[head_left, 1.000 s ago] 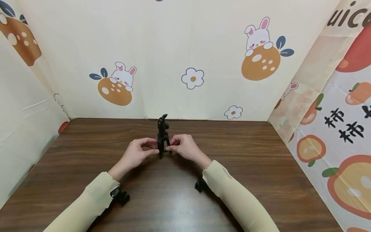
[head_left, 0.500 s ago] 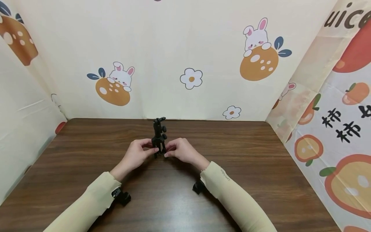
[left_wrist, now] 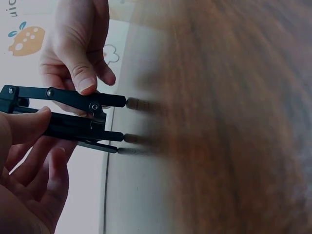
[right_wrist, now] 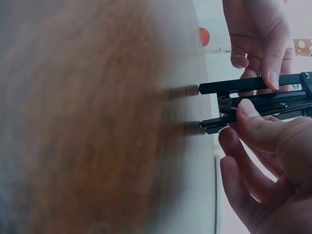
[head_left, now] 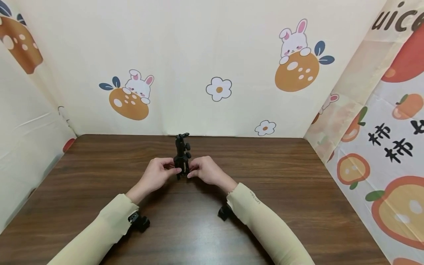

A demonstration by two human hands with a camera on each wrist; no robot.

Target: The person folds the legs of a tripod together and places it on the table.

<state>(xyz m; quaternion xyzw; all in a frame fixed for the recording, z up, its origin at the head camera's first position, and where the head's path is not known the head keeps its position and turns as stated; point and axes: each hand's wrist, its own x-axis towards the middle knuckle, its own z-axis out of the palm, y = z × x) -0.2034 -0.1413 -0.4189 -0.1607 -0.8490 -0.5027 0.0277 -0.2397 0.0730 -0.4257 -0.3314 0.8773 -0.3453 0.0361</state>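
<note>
Left grip and right grip pinch a black tripod — brown table, bunny-print backdrop behind.

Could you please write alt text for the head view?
A person's left-hand grip and right-hand grip hold an upright black tripod low down at a brown wood-grain table. Behind it is a cream backdrop printed with rabbits, fruit and flowers.

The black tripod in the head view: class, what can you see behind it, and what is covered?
Behind the black tripod lies the brown tabletop, then the cream backdrop beyond. Whatever sits directly behind the tripod's body is covered and cannot be seen.
</note>
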